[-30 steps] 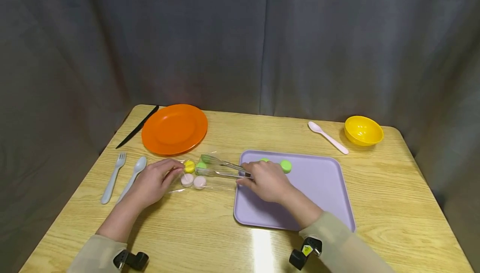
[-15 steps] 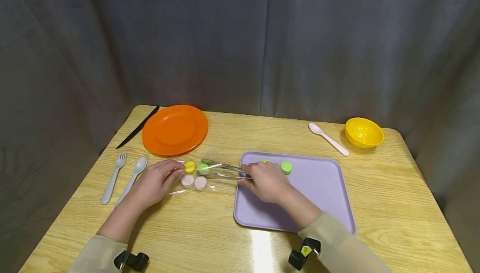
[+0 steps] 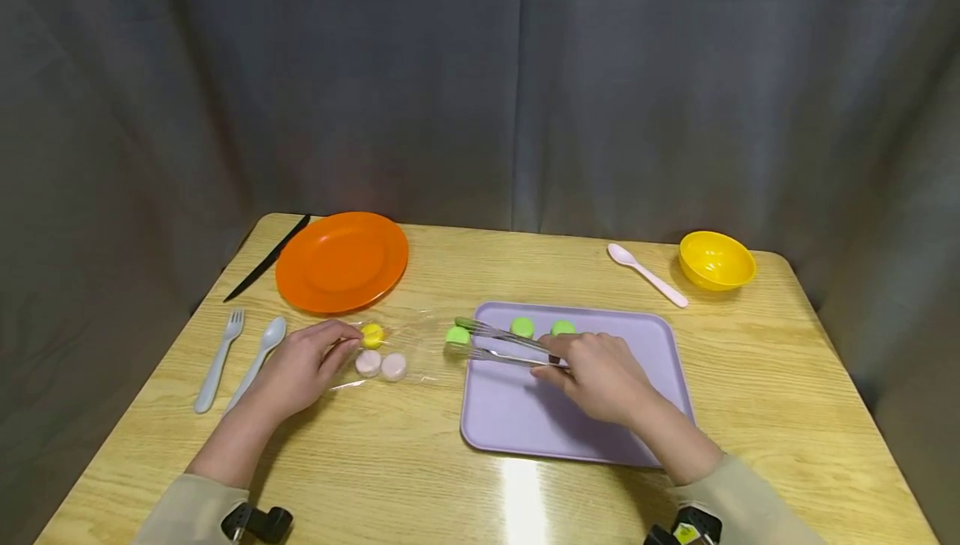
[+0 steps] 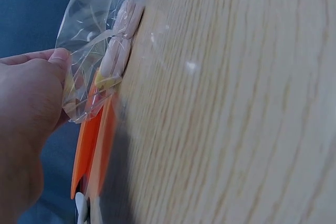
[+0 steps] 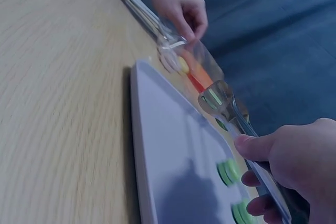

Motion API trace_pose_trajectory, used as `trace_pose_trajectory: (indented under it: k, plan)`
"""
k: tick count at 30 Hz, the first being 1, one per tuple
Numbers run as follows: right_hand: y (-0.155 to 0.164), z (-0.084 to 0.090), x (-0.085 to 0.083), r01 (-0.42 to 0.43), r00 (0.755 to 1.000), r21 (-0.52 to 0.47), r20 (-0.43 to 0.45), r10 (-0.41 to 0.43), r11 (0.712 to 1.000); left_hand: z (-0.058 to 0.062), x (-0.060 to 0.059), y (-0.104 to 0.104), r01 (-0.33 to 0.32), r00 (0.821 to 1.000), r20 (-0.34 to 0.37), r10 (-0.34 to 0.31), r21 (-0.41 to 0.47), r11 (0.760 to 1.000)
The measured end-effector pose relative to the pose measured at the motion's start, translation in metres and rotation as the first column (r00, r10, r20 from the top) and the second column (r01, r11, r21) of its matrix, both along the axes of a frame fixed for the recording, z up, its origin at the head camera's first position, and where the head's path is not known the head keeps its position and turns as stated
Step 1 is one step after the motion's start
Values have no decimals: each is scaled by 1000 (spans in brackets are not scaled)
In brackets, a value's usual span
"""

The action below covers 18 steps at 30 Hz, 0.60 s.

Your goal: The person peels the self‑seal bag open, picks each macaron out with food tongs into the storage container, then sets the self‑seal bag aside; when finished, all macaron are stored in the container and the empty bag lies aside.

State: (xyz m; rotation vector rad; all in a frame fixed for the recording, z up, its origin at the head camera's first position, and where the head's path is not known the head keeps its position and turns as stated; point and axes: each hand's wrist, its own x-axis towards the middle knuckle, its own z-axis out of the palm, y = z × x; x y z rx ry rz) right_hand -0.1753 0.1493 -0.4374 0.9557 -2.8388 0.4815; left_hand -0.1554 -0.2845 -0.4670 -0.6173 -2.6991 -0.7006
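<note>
- My right hand is curled round the handles of the tongs, squeezing them; it hovers over the tray.
- The tong tips clamp a green macaron, held just at the tray's left edge, outside the bag mouth.
- From the right wrist I see the tongs running away from my thumb, the green macaron between the tips.
- Two more green macarons lie at the far edge of the tray, side by side.
- My left hand pinches the near end of the clear bag, pinning it to the tabletop.
- Inside the bag: a yellow macaron just by my fingertips, and two pink macarons touching each other.
- The left wrist view shows my thumb and fingers gripping the bag, the pink macarons stacked in a line.
- Further out on the left: an orange plate, a black knife, a grey fork and a grey spoon.
- Far right: a pink spoon beside a yellow bowl.
</note>
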Motion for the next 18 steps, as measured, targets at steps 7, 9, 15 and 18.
trace_pose_trajectory:
  k: [7,9,15,18]
  plan:
    - [45,6,8,46,998,-41,-30,-47,998,1,-1,0,-7,1000,19,7,-10,1000]
    - [56,10,10,63,997,-52,-29,-64,997,1,-1,0,-12,1000,21,12,-15,1000]
    - [87,19,18,121,992,-58,-36,-123,991,1,0,1,-22,1000,18,22,-20,1000]
    - [103,21,23,155,986,-47,-50,-157,987,1,0,2,-23,999,29,24,-18,1000]
